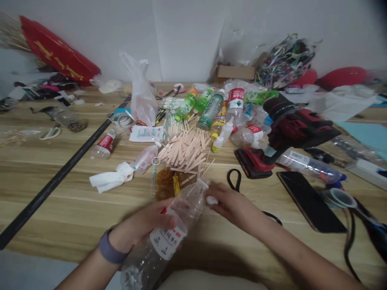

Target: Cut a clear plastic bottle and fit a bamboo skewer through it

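A clear plastic bottle (190,203) with a white and red label lies tilted across the front of the table, its neck pointing away from me to the right. My left hand (157,219) is wrapped round its middle, thumb on top near the label. Beside the bottle's neck, my right hand (226,201) pinches a small white bottle cap (212,199) between thumb and fingers. The bottle mouth (202,183) looks uncovered. Just beyond the neck spreads a pile of wooden craft sticks (189,149), with a bag of rubber bands (165,181) at its near side.
A red and black cordless drill (298,129) stands at the right, near a black phone (311,201) and a tape roll (341,198). Several drink bottles (211,108) lie behind the sticks. A long black strip (60,177) crosses the left side, near a crumpled tissue (111,177).
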Demonstrator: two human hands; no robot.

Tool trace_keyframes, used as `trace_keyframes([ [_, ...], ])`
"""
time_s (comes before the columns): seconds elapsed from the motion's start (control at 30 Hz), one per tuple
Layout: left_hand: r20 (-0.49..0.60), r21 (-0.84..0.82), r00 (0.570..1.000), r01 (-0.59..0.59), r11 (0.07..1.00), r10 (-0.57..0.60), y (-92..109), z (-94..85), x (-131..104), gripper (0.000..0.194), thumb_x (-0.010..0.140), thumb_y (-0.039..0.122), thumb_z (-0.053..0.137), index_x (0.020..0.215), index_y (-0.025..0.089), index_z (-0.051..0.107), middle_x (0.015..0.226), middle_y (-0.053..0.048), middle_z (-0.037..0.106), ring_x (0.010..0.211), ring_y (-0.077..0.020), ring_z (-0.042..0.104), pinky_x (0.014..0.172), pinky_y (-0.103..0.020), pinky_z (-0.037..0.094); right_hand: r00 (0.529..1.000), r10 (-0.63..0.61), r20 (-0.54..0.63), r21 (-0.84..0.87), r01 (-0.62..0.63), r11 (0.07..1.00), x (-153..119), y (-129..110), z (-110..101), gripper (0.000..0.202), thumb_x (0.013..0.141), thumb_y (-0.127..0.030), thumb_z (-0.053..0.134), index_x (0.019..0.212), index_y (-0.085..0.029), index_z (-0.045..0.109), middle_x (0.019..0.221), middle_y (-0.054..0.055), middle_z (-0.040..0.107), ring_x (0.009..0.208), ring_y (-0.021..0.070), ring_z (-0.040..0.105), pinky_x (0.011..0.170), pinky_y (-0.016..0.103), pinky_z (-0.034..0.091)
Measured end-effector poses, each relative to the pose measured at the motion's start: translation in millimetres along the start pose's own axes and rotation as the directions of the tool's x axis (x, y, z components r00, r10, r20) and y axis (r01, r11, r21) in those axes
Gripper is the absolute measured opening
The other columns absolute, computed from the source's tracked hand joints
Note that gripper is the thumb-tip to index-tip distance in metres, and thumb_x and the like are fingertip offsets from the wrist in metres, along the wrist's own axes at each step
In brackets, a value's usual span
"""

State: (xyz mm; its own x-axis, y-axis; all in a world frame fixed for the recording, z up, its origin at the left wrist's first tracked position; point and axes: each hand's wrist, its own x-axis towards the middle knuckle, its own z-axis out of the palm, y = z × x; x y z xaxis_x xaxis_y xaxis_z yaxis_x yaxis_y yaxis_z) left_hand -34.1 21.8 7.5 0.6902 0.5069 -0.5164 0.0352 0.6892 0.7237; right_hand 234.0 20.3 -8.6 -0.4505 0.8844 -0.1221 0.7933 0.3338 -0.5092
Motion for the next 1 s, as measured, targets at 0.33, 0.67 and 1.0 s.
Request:
trace_keyframes([
  [0.33, 0.169, -0.079, 0.975, 0.16, 0.984, -0.145, -5.3, 12.1, 5.8, 0.049, 0.069, 0.051, 0.08, 0.111, 0.026, 0.075, 0.076, 0.002, 0.076, 0.062, -0.0146, 0.067, 0.06, -0.026, 0.05, 0.999, -0.006, -0.04, 0.695, 0.032, 0.718, -13.1, 1.4, -43.3, 0.032, 0.086, -0.04, 0.072, 0.111, -0.019, 0.075, 0.108, 0.007, 0.066, 0.085, 0.0154, 0.061, 0.073, 0.026, 0.051],
  [0.67, -0.038, 0.611, 0.994, -0.054, 0.79, 0.098, 21.5, 24.6, 1.9, 0.054, 0.065, 0.03, 0.083, 0.119, 0.033, 0.074, 0.094, 0.007, 0.078, 0.088, -0.0216, 0.069, 0.078, -0.028, 0.051, 0.999, 0.035, 0.023, 0.479, -0.042, 0.877, -14.9, -4.5, -39.6, 0.046, 0.099, -0.058, 0.044, 0.091, -0.018, 0.064, 0.06, -0.003, 0.051, 0.047, 0.0109, 0.047, 0.048, 0.023, 0.036],
  [1.0, -0.057, 0.787, 0.944, -0.158, 0.597, 0.325, 13.1, 22.7, -0.6, 0.088, 0.063, 0.028, 0.086, 0.143, 0.04, 0.052, 0.14, -0.001, 0.066, 0.125, -0.0309, 0.062, 0.106, -0.043, 0.047, 0.955, 0.214, -0.203, 0.546, -0.071, 0.835, -40.0, 9.2, -34.6, 0.047, 0.092, -0.057, 0.053, 0.114, -0.017, 0.065, 0.078, 0.004, 0.062, 0.065, 0.0181, 0.057, 0.059, 0.028, 0.046],
])
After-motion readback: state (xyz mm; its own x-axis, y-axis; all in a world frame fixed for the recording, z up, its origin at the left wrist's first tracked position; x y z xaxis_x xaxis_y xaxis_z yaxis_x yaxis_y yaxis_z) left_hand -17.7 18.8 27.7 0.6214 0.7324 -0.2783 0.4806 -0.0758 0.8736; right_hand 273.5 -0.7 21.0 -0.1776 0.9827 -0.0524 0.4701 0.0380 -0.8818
